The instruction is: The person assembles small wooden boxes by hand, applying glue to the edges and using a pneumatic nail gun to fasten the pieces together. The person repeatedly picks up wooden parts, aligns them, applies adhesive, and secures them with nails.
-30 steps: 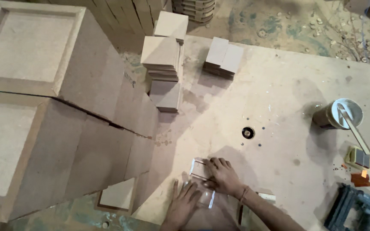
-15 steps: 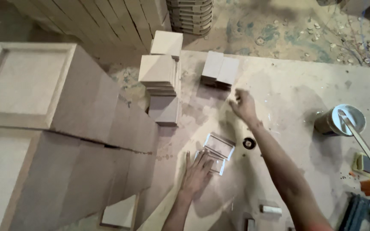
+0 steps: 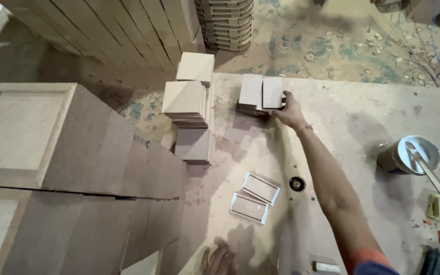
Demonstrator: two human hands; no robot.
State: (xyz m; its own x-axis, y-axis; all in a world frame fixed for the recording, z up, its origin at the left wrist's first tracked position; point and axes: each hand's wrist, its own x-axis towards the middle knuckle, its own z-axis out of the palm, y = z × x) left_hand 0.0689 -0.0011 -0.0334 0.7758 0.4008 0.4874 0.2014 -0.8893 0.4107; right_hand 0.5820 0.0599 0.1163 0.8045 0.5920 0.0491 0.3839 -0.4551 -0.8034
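Boards (image 3: 260, 94) sit in a short stack at the far edge of your counter (image 3: 352, 117), two side by side on top, their long sides running away from you. Your right hand (image 3: 289, 109) has closed its fingers on the right end of that stack, arm stretched straight out across the counter, palm turned left. Your left hand (image 3: 220, 258) lies flat at the near edge, fingers spread, gripping nothing. Between the hands lie two small frames (image 3: 254, 197), side by side and slanted, long axes running down to the right, with a dark hole (image 3: 296, 183) just right of them. Taller board stacks (image 3: 192, 109) stand left. A can (image 3: 408, 154) with a stick stands far right.
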